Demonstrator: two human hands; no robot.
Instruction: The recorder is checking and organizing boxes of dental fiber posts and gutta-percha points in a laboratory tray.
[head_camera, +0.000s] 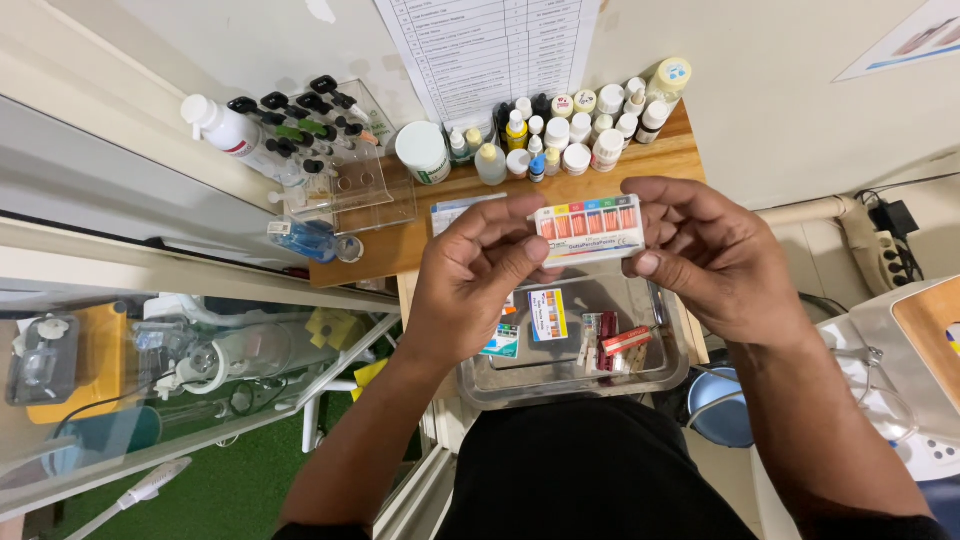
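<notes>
My left hand (475, 275) and my right hand (715, 255) together hold a small flat white box (590, 230) with a row of coloured compartments, one hand at each end. The box is held level above a clear plastic tray (670, 375) that rests on my lap. Inside the tray lie several small packets and boxes, among them a yellow-and-blue packet (548, 314) and a red one (625, 340). My left thumb lies along the box's front edge and my right thumb presses its lower right corner.
A wooden shelf (680, 155) at the wall carries several small white bottles (590, 125), a white jar (423, 152), a spray bottle (225, 128) and a clear rack of black-handled tools (320, 130). A glass cabinet (150, 370) stands left. A power strip (890, 250) lies right.
</notes>
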